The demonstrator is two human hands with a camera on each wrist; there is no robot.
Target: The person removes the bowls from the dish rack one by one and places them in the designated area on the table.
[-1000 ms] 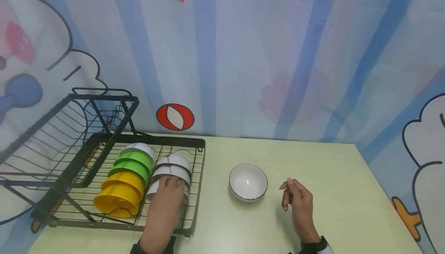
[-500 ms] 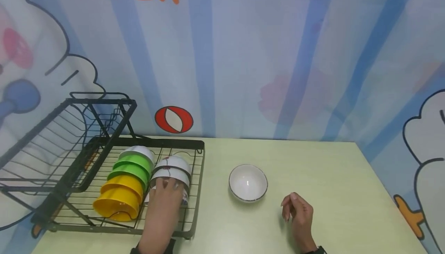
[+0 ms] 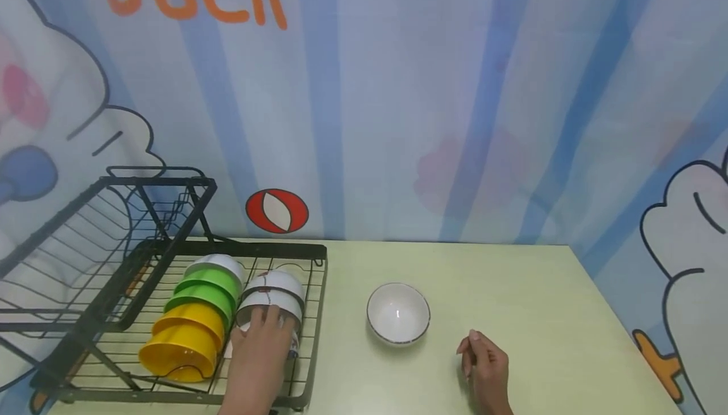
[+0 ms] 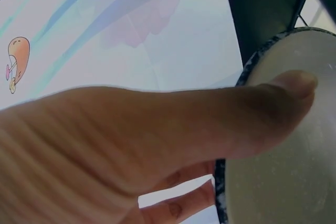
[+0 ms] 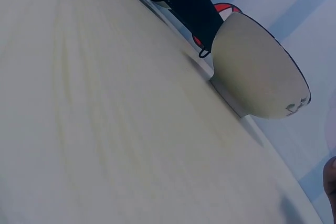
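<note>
My left hand (image 3: 258,355) is at the front of a row of white bowls (image 3: 272,301) standing tilted on the dish rack. It grips the front white bowl (image 4: 278,182), which has a dark speckled rim. In the left wrist view the thumb lies against the bowl's inside and other fingers show beyond the rim. Most of this bowl is hidden by the hand in the head view. My right hand (image 3: 486,364) hovers over the table with loosely curled fingers, holding nothing. To its left a single white bowl (image 3: 398,314) stands upright on the table.
The black dish rack (image 3: 318,333) occupies the table's left side, its raised upper tier (image 3: 114,251) at the far left. Yellow bowls (image 3: 179,345), green bowls (image 3: 207,292) and a white bowl (image 3: 216,265) form another row on it. A printed cloth (image 3: 375,118) hangs behind the table.
The head view has tilted up, so everything sits lower in it. My right hand has drawn a little nearer to the body. The left hand stays at the front white bowl.
</note>
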